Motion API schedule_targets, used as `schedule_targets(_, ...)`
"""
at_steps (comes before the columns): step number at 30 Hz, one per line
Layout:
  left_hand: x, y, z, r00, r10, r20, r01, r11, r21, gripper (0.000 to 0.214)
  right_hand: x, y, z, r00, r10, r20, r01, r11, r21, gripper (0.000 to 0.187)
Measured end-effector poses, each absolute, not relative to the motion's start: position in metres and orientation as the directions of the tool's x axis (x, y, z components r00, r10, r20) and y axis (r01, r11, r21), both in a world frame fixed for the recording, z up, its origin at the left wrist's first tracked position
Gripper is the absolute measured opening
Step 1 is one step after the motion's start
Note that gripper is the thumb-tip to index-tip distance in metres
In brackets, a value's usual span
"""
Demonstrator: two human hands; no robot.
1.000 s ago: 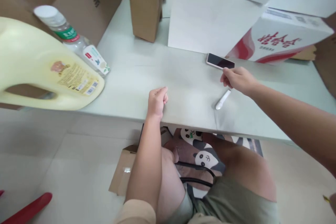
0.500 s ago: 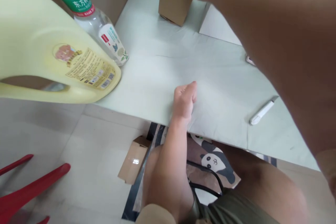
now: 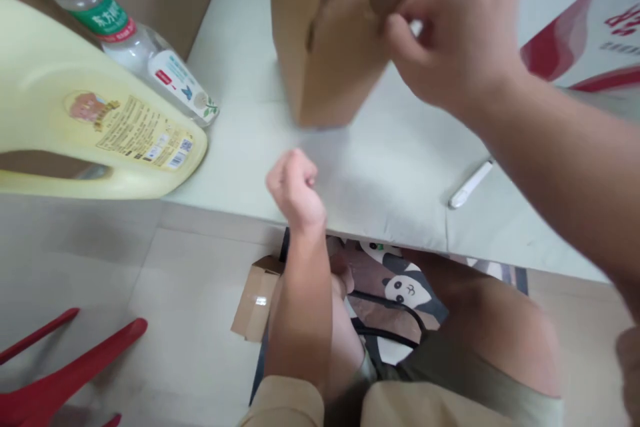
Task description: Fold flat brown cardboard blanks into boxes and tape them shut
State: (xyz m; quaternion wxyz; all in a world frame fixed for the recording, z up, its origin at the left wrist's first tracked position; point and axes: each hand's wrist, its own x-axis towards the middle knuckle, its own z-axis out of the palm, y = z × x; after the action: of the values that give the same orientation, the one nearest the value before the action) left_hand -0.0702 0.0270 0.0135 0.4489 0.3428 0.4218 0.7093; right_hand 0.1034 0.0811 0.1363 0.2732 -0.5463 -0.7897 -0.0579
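Observation:
A brown cardboard box (image 3: 333,73) with its top open stands tilted at the far middle of the table. My right hand (image 3: 450,27) pinches the box's raised flap at its right side, thumb below and fingers above. Closer to the front edge, my left hand (image 3: 297,187) is curled into a fist over the tabletop, apart from the box, with nothing showing in it. A white utility knife (image 3: 470,185) lies on the table below my right forearm.
A large yellow jug (image 3: 100,113) and a clear bottle with a green band (image 3: 165,73) are at the left. A red and white package (image 3: 590,40) is at the far right. On the floor are another cardboard box (image 3: 256,303) and red plastic legs (image 3: 95,360).
My right hand has drawn the cardboard box nearer, and its open top now shows. The red and white package has come into view. My left fist has shifted left.

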Motion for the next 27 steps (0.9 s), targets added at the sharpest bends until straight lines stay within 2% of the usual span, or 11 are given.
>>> schedule_targets(1,-0.075,0.025,0.016,-0.48,0.863,0.158,-0.287,-0.324,0.901,0.042,0.118,0.053,0.131,-0.243,0.801,0.548,0.903,0.393,-0.174,0.03)
schedule_targets(3,-0.082,0.021,0.022,-0.629,0.738,0.243,-0.184,-0.445,0.876,0.024,0.144,-0.001,0.115,-0.114,0.642,0.759,0.893,0.401,-0.205,0.034)
schedule_targets(4,-0.085,0.018,0.024,-0.623,0.738,0.261,-0.169,-0.452,0.876,0.012,0.153,-0.026,0.104,-0.043,0.556,0.83,0.883,0.409,-0.228,0.03)
schedule_targets(5,-0.086,0.015,0.026,-0.592,0.754,0.285,-0.183,-0.47,0.863,0.011,0.16,-0.047,0.093,0.042,0.5,0.865,0.883,0.386,-0.266,0.026)
schedule_targets(7,-0.084,0.009,0.025,-0.454,0.803,0.386,-0.247,-0.529,0.812,0.028,0.166,-0.079,0.071,0.167,0.417,0.893,0.881,0.344,-0.325,0.013)
schedule_targets(9,-0.077,0.003,0.023,-0.277,0.832,0.481,-0.316,-0.552,0.772,0.038,0.168,-0.096,0.055,0.25,0.438,0.864,0.849,0.33,-0.413,0.014)
schedule_targets(11,-0.067,-0.003,0.02,-0.138,0.823,0.551,-0.346,-0.561,0.752,0.042,0.172,-0.103,0.044,0.303,0.54,0.785,0.768,0.349,-0.537,0.023)
schedule_targets(15,-0.047,-0.011,0.016,0.01,0.818,0.576,-0.309,-0.545,0.779,0.045,0.187,-0.104,0.03,0.349,0.713,0.608,0.564,0.358,-0.744,0.036)
schedule_targets(20,-0.029,-0.013,0.009,-0.063,0.775,0.629,-0.102,-0.632,0.768,0.042,0.196,-0.099,0.012,0.342,0.784,0.517,0.399,0.377,-0.836,0.048)
schedule_targets(27,-0.016,-0.013,0.009,-0.221,0.808,0.546,0.047,-0.55,0.834,0.048,0.187,-0.094,0.004,0.354,0.791,0.498,0.289,0.414,-0.863,0.038)
